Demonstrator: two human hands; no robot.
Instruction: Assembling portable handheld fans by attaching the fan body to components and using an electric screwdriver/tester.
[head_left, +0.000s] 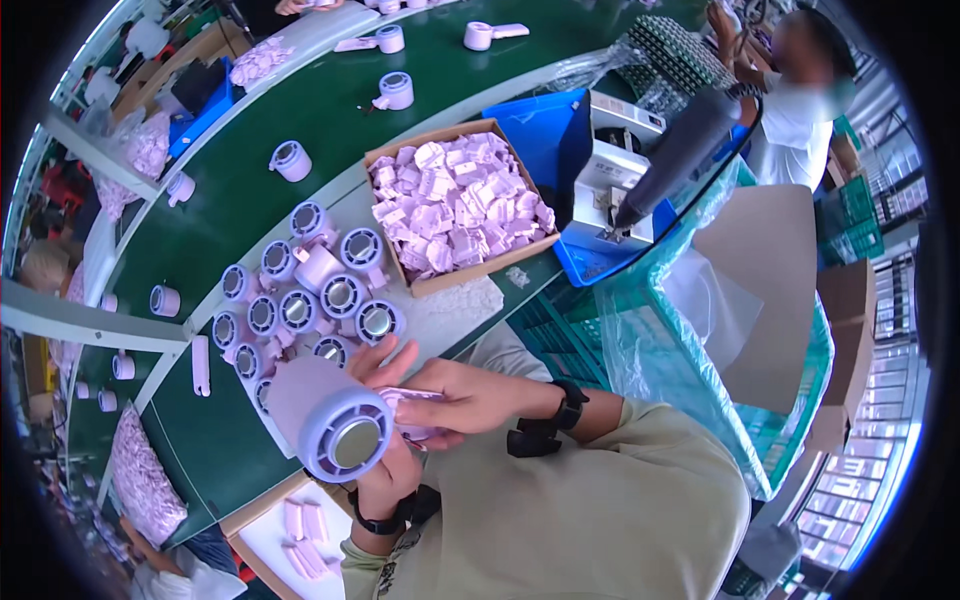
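Observation:
A lilac hair dryer body, with a ringed end and a silver round centre, is tilted toward me in front of my chest. My left hand is closed around its handle side, the fingers showing behind it and the palm partly hidden. From the right, my right hand grips a pink plastic part with the thumb on top, against the body's handle side. Whether the part is joined to the body is hidden by the fingers. Just beyond, several similar hair dryer bodies stand grouped on the worktop.
A cardboard box full of pink plastic pieces stands ahead. Right of it are a blue bin, a dark cylindrical tool and a plastic-lined teal crate. Beyond runs a green conveyor. Another person sits far right.

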